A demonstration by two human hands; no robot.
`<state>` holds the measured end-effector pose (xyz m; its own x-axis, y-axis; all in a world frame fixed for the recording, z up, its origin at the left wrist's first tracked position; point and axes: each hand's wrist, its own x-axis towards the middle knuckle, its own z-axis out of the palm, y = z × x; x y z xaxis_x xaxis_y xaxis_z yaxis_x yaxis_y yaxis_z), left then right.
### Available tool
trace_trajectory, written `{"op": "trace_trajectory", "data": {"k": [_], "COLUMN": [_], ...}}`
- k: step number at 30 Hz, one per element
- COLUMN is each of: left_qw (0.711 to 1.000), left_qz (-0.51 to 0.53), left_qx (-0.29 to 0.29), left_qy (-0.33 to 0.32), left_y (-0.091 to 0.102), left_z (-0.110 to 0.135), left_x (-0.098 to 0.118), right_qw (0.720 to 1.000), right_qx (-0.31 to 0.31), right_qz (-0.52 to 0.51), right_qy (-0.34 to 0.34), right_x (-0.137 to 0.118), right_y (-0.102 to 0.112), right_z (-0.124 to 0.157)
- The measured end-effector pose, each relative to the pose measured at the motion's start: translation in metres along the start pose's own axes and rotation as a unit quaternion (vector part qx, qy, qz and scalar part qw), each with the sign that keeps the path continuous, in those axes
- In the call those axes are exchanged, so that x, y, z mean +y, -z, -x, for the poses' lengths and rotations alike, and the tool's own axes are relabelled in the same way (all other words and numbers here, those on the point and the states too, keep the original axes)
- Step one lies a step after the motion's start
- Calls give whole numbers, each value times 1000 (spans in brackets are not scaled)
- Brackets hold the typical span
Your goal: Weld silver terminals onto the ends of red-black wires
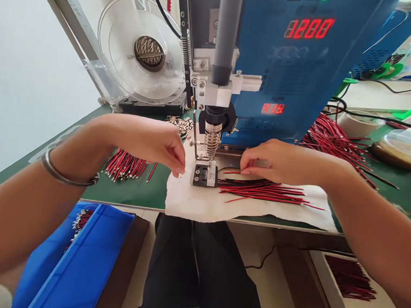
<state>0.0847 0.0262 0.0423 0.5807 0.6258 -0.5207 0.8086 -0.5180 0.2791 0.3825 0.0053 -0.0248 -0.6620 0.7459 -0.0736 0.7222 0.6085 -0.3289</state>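
My right hand is closed in a pinch on a red wire, whose end points left toward the small black fixture. A clear block sits on this fixture, directly under the soldering machine's spring-wrapped tip. Left of the fixture, my left hand hovers with thumb and fingers pinched together; whatever they hold, if anything, is too small to make out. Below my right hand, a bundle of red and black wires lies on a white cloth.
Small metal connectors are heaped behind my left hand. Red and black wires lie on the green mat, with a larger pile at right. The blue machine stands behind. A blue bin sits below left.
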Motion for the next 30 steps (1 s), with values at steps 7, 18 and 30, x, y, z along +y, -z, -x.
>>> {"op": "trace_trajectory", "data": {"k": [7, 18, 30], "left_qw": [995, 993, 996], "left_qz": [-13, 13, 49], "left_qx": [-99, -78, -72], "left_qy": [-31, -88, -29], "left_y": [11, -1, -9], "left_z": [-21, -29, -27], "left_x": [5, -12, -14], "right_qw": [997, 983, 980], "right_qx": [9, 89, 164], "right_qz": [-36, -143, -90], "right_qy": [67, 72, 74], "right_x": [-5, -24, -24], "right_y": [0, -9, -25], "right_z": [1, -3, -11]}}
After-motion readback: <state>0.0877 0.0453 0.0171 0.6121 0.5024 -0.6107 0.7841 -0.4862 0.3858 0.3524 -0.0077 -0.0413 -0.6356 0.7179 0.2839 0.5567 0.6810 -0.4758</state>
